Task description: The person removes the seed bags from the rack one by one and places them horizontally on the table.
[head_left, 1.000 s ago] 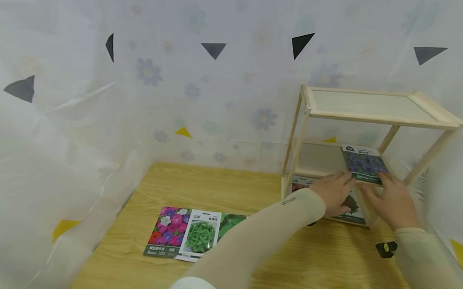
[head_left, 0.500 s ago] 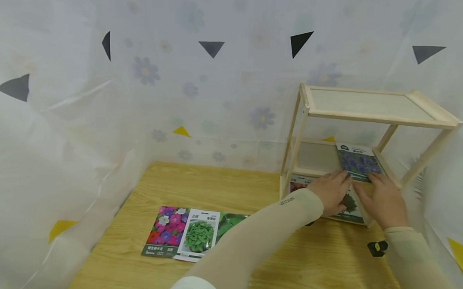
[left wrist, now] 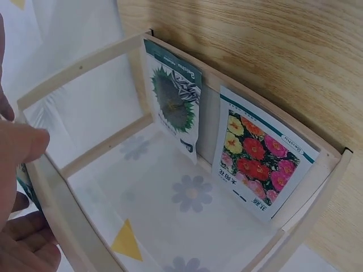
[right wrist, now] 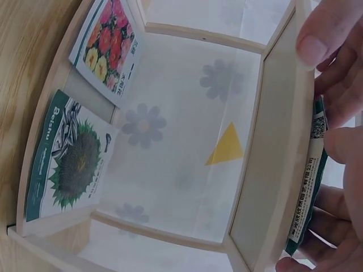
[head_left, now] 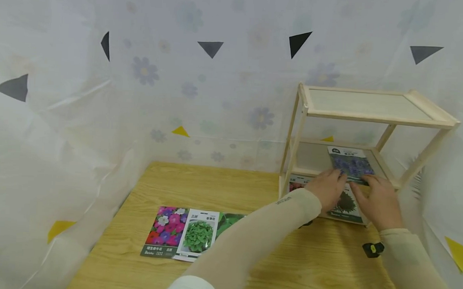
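A seed packet with purple flowers (head_left: 352, 165) lies on the right part of the middle tier of a small wooden shelf (head_left: 380, 121). My left hand (head_left: 328, 188) holds its near left corner, while my right hand (head_left: 381, 202) holds the near right corner. In the right wrist view, the packet's green-edged end (right wrist: 309, 187) shows past the tier's front rim, between thumb and fingers. On the bottom tier, a sunflower packet (left wrist: 174, 99) and a packet with red and yellow flowers (left wrist: 258, 158) lie side by side. My left hand partly hides the latter in the head view.
Left on the wooden table (head_left: 210, 182) lie a pink-flower packet (head_left: 167, 228), a green-herb packet (head_left: 199, 235) and a green-leaf packet (head_left: 228, 222) partly under my left sleeve. A patterned plastic sheet (head_left: 226, 97) hangs behind and around the table.
The purple-flower packet has slid left along the middle tier, and both hands have moved left with it. The packets on the table have not moved.
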Motion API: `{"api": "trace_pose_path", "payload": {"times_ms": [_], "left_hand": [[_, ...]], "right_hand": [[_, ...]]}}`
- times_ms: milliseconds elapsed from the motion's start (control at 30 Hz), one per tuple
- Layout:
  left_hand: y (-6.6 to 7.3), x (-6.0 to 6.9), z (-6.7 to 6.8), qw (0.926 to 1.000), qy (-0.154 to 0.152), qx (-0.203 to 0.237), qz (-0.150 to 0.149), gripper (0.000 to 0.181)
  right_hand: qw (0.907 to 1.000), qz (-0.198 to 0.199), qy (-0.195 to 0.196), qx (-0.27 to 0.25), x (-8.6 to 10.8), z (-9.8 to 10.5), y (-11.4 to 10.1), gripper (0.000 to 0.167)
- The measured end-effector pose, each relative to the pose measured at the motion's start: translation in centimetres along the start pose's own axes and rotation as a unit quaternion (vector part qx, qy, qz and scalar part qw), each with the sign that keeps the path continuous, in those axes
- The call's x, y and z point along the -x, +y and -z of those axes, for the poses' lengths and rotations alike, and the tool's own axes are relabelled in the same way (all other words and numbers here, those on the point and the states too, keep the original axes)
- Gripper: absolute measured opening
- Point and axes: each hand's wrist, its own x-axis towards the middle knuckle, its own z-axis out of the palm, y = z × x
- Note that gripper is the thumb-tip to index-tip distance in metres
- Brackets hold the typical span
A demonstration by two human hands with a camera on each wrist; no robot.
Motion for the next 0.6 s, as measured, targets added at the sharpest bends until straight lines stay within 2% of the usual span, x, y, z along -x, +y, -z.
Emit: {"api": "trace_pose_path", "payload": {"times_ms": [300,600], "left_hand": [[-0.6,0.4,0.2,0.9999,0.010,-0.001,0.007,0.065],[-0.8,0.8,0.5,0.9990,0.042,0.006,0.010,0.045]], "right_hand": [[0.9996,-0.010,0.001,-0.025,0.3,0.2,-1.0,0.046],[0.9966,-0.054,-0.011,-0.062,0.7,0.6,-1.6,0.050]]}}
